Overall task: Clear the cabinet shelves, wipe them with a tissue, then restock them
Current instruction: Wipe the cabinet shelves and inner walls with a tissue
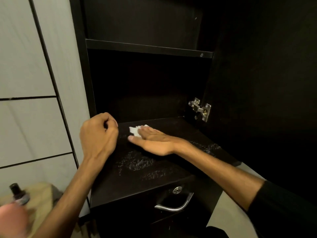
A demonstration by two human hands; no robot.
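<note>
Dark cabinet (257,66) walls close round the lower shelf (154,177), where pale dusty smears lie in front of and to the right of where I am wiping; the upper shelf (147,47) looks bare. From my head view, my right hand (152,140) lies flat, fingers straight and together, pressing the tissue (135,130) onto the shelf near its back left corner, thumb pointing left, forearm running back across the shelf to my black sleeve (283,212). My left hand (98,133) hovers just beside it at the shelf's left edge, loosely curled and holding nothing that I can see. I reckon the thin tissue could tear or ball up under my palm if I drag it hard across the gritty patches, and a careless sweep might merely push dust toward the hinge (199,109) or over the front onto the drawer (171,203) handle. A bottle (17,194) stands blurred at lower left, well apart.
</note>
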